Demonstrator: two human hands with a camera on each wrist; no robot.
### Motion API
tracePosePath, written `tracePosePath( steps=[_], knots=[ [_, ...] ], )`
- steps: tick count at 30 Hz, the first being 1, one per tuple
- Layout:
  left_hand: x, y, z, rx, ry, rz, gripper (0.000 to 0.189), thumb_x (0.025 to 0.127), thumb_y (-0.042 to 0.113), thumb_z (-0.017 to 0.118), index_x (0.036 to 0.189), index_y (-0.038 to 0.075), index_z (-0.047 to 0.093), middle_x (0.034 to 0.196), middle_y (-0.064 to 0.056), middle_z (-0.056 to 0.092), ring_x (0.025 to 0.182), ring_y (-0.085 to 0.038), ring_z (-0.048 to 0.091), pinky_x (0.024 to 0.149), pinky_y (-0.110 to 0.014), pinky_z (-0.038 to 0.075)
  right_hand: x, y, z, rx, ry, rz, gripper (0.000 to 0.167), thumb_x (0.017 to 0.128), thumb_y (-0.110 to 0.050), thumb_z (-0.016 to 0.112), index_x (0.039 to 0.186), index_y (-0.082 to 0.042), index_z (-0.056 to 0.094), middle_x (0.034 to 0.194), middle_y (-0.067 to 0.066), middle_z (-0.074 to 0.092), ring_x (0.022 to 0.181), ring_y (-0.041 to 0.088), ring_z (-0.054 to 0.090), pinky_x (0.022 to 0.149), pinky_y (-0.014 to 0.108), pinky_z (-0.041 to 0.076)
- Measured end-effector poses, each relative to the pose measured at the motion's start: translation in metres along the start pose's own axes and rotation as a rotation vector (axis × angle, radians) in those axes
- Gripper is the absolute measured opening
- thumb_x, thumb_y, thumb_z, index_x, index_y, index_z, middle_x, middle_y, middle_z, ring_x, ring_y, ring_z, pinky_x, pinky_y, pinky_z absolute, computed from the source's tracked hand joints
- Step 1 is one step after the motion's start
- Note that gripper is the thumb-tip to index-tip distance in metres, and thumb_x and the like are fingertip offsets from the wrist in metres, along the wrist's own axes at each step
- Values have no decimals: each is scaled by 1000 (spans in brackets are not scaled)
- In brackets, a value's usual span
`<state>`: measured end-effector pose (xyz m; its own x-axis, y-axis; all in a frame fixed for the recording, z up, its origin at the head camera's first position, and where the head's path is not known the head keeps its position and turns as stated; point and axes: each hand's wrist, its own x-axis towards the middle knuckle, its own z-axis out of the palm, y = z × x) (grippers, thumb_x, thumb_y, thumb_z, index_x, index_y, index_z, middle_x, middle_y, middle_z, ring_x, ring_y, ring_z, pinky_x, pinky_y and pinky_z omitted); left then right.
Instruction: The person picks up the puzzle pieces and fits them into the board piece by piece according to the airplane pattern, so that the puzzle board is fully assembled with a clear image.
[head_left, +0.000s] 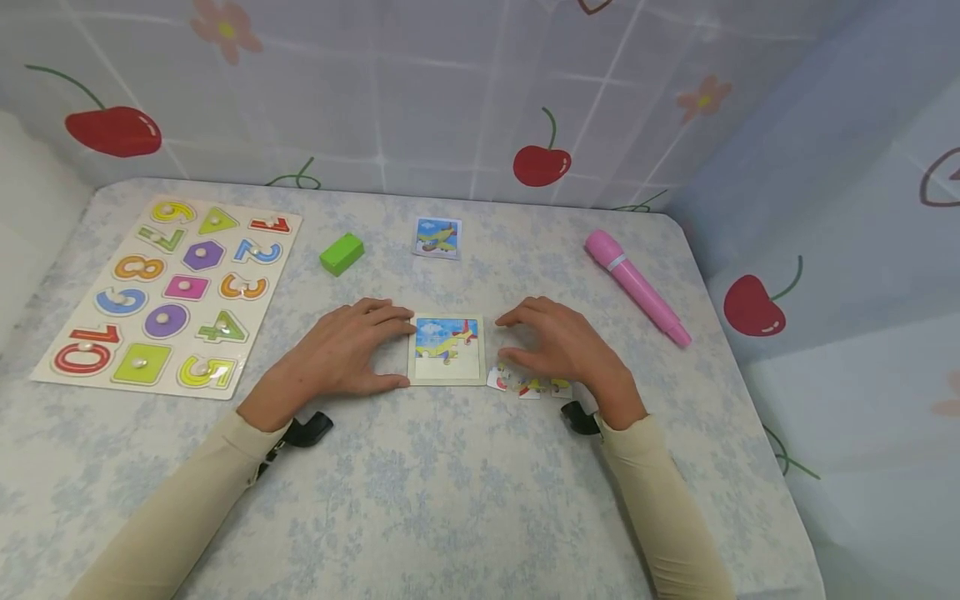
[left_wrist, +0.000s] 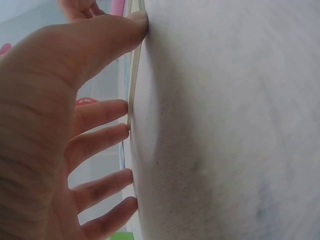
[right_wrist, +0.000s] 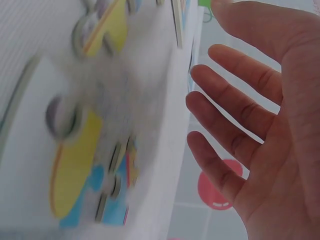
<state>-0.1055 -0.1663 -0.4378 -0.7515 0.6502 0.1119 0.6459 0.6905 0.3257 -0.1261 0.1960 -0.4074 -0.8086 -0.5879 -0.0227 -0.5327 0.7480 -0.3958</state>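
A small square jigsaw board (head_left: 450,372) lies in the middle of the table, its upper part filled with pieces of an airplane picture. At its left edge my left hand (head_left: 341,350) rests thumb and fingertips, with the fingers spread. The left wrist view shows that thumb (left_wrist: 115,32) against the thin board edge. Just right of the board, my right hand (head_left: 562,342) hovers above several loose jigsaw pieces (head_left: 531,390), fingers apart and holding nothing. Yellow and blue show on a loose piece (right_wrist: 77,170) in the right wrist view.
A number-and-shape board (head_left: 172,287) lies at the left. Behind the jigsaw are a green block (head_left: 342,254) and a small airplane picture card (head_left: 437,238). A pink microphone-shaped toy (head_left: 637,287) lies at the back right. A patterned curtain (head_left: 420,100) hangs behind the table.
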Motion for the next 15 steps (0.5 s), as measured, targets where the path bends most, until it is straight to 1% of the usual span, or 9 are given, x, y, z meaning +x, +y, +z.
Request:
tracePosePath(
  steps=[9,15],
  knots=[
    [1,0,0,-8,-7,-10,76,83,58,89,143,16,70,156,-4,59,146,-35,49,106,-60,51,-14,14,-4,12,11,35,39,96,-33,81,131,-16,77,124,-1,72,118,22,66,97,46,56],
    [0,0,0,-11,-10,-17,76,83,58,89,143,16,70,156,-3,59,147,-34,48,106,-60,50,-26,23,-5,22,16,35,37,97,-29,81,130,-13,77,124,2,73,115,24,67,95,48,56]
  ],
)
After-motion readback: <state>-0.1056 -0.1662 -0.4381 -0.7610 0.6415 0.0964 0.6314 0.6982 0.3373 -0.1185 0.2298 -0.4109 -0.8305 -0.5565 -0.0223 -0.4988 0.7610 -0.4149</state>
